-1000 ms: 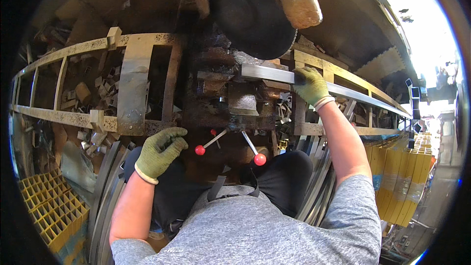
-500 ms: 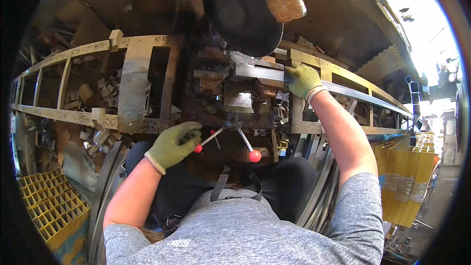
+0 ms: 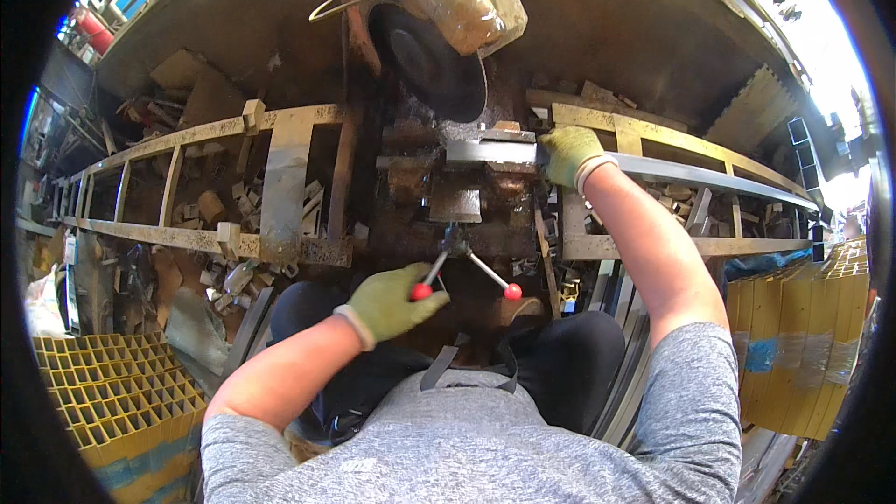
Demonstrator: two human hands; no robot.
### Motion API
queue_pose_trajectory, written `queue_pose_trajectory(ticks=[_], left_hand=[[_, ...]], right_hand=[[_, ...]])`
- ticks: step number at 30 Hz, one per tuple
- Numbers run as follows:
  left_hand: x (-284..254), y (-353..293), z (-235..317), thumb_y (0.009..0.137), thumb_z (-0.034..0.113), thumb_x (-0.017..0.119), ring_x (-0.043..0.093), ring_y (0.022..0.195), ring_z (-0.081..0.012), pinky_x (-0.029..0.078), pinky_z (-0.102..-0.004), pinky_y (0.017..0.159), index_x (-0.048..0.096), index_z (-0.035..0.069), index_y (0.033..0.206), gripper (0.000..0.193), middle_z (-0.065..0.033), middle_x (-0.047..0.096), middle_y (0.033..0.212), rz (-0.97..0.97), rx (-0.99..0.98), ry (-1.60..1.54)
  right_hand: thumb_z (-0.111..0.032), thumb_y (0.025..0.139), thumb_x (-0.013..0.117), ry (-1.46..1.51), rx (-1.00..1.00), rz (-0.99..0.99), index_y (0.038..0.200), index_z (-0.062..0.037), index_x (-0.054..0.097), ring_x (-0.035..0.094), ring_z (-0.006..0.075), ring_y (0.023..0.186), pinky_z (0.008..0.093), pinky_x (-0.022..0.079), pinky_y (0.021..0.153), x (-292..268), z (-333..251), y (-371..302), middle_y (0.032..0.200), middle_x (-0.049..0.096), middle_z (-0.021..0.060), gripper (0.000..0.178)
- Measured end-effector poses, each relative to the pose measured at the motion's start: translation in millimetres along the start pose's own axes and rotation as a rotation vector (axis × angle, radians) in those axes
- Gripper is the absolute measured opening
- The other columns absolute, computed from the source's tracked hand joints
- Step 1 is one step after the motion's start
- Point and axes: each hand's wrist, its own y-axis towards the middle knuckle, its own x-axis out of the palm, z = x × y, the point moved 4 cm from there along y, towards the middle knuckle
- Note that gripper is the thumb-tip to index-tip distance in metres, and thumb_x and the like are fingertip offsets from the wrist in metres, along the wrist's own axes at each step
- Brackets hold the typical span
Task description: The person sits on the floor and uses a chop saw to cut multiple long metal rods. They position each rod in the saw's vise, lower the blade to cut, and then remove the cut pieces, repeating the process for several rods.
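Note:
My left hand, in a green work glove, closes round a lever at its red knob. A second lever with a red knob angles right from the same hub. My right hand, gloved alike, is wrapped over a long silver metal bar. The bar's left end lies between the jaws of a clamp; its right part stretches out along the right-hand frame. Above the clamp hangs a dark round saw blade, its edge apart from the bar.
Ladder-like metal support frames flank the saw on both sides. Small metal offcuts lie beneath. Bundled yellow square tubes stand at left and right. Long metal profiles lie beside my right leg.
My left hand has moved right and closed on the red-knobbed lever. The levers have turned slightly. My right hand stays on the bar, while my view has shifted, showing more of the saw.

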Motion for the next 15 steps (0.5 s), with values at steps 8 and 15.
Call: queue_pose_trajectory(ticks=[8, 15], left_hand=[[139.7, 106.3, 126.8, 0.113, 0.043, 0.07, 0.068, 0.147, -0.0419, 0.051, -0.0552, 0.126, 0.08, 0.006, 0.141, 0.047, -0.0209, 0.075, 0.156, -0.036, 0.668, 0.433], [173.5, 134.9, 100.1, 0.105, 0.033, 0.079, 0.085, 0.112, -0.0399, 0.066, -0.0552, 0.093, 0.083, 0.013, 0.128, 0.031, -0.0156, 0.087, 0.117, -0.195, 0.593, 0.471]], right_hand=[[-0.019, 0.096, 0.076, 0.025, 0.025, -0.002, 0.138, -0.0146, 0.088, 0.083, 0.0399, 0.131, 0.0512, 0.068, 0.109, -0.7, -2.7, -0.7, 0.137, 0.087, 0.0193, 0.043], [-0.022, 0.095, 0.078, 0.035, 0.019, 0.022, 0.14, -0.0143, 0.087, 0.082, 0.0406, 0.131, 0.0514, 0.066, 0.111, 1.3, -1.2, 0.0, 0.138, 0.087, 0.0196, 0.046]])
